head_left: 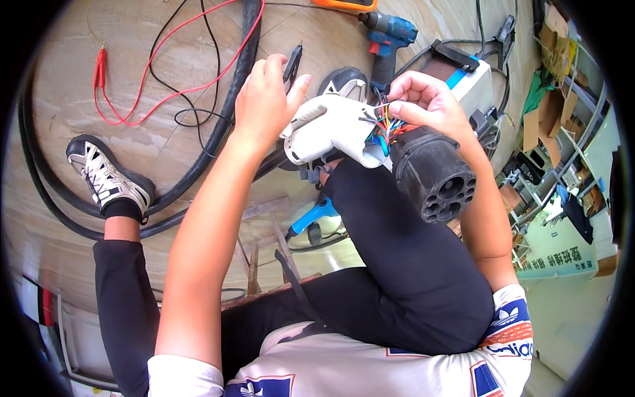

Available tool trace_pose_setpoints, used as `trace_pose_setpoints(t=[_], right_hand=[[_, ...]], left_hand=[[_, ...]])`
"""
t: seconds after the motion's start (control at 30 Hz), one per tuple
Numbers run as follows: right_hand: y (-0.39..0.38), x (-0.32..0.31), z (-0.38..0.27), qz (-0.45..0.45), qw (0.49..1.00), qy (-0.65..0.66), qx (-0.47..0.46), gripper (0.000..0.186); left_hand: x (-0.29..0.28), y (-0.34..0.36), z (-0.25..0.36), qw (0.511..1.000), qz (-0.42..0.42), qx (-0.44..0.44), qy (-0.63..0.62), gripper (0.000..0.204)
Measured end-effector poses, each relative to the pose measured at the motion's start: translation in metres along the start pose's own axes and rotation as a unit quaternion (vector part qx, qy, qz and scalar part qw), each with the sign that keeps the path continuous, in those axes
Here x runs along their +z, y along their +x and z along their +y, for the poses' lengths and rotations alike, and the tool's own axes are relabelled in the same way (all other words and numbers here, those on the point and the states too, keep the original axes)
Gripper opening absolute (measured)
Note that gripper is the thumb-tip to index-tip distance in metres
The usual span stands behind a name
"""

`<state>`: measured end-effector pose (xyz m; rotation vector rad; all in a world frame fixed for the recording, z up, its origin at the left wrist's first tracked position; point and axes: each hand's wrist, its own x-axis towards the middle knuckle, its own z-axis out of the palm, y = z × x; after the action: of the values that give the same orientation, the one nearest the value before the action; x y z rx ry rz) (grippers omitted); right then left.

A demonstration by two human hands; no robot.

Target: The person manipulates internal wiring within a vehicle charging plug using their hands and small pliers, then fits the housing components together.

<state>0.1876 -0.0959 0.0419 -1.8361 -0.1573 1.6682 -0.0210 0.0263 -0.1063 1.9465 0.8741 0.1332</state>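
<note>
My left hand (268,106) is raised at the upper middle, its curled fingers around a slim black pointed tool (294,63), partly hidden. My right hand (423,106) pinches a thin wire among a bundle of coloured wires (390,132). The wires run between a white moulded plastic housing (321,132), above my bent right leg, and a black round connector body (433,178) with several holes in its face. The connector sits by my right wrist, over my knee.
Black cables (182,198) and red and black test leads (100,69) lie on the tiled floor (139,46). A blue drill (390,33), a white metal case (476,92) and a blue tool (311,215) are near my legs. Cardboard boxes (549,119) and a rack crowd the right.
</note>
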Motion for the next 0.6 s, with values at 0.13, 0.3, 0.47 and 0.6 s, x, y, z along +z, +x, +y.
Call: trace_pose_setpoints(t=[0.13,0.3,0.47,0.6], right_hand=[[-0.003,0.006,-0.003,0.005,1.0,-0.012,-0.006,0.013],[-0.005,0.002,0.008,0.015,1.0,0.005,-0.025,0.015],[-0.005,0.003,0.013,0.036,0.999,-0.002,-0.024,0.015],[-0.004,0.004,0.014,0.044,0.999,0.008,-0.025,0.016]], left_hand=[[0.03,0.014,-0.039,0.993,-0.065,0.009,0.103,0.028],[0.011,0.009,-0.035,0.995,-0.057,-0.013,-0.082,0.021],[-0.039,-0.034,0.001,0.876,-0.22,-0.194,-0.383,0.033],[-0.045,-0.054,0.003,0.7,-0.247,-0.278,-0.609,0.038]])
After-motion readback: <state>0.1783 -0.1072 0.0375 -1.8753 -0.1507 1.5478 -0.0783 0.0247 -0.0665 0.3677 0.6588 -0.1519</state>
